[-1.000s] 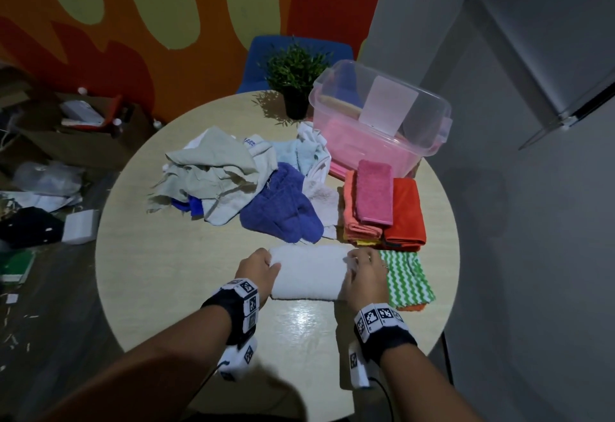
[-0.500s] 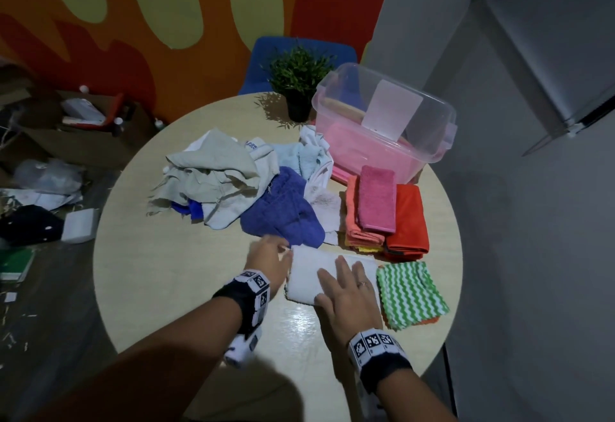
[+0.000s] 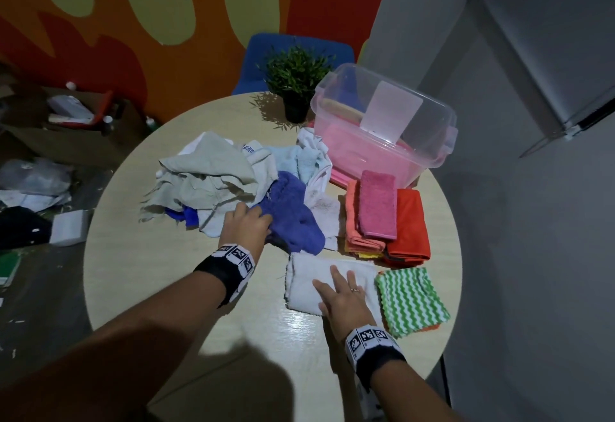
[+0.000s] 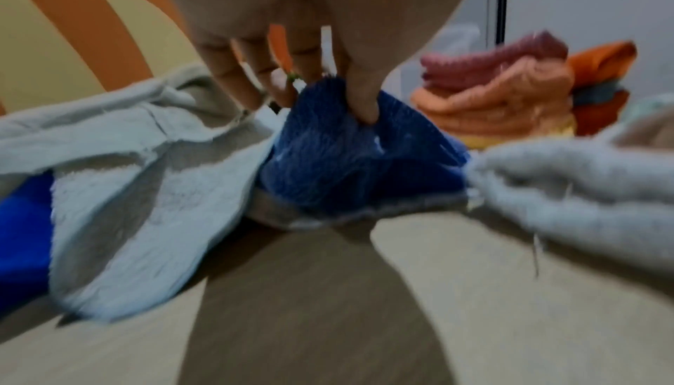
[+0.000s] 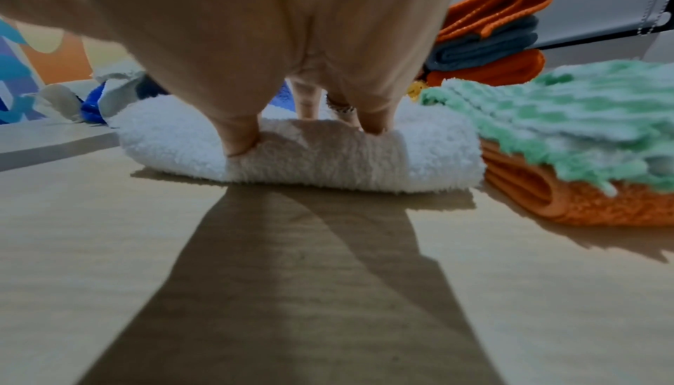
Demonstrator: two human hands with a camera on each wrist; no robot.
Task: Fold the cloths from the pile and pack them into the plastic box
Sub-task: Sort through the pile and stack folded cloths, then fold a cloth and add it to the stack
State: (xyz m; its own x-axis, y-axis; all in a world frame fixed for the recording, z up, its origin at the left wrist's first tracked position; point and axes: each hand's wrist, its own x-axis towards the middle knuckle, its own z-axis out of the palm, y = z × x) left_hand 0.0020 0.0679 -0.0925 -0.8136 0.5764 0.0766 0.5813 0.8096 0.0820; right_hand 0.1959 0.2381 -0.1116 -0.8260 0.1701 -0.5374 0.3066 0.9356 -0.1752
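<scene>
Fluffy white terry cloth (image 3: 327,280) lies under the right hand (image 3: 346,298), nubbly blue terry cloth (image 3: 293,218) in the left hand (image 3: 246,225), on a smooth, lightly glossy wood-look table (image 3: 139,265).

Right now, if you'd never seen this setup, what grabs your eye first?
Probably the hands: the left hand pinches a rumpled dark blue terry cloth at the near edge of the unfolded pile at table centre, while the right hand lies flat on a folded white fluffy towel at the near edge. Next, the bright folded stack topped by a pink cloth on the right, with the clear plastic box behind it.
</scene>
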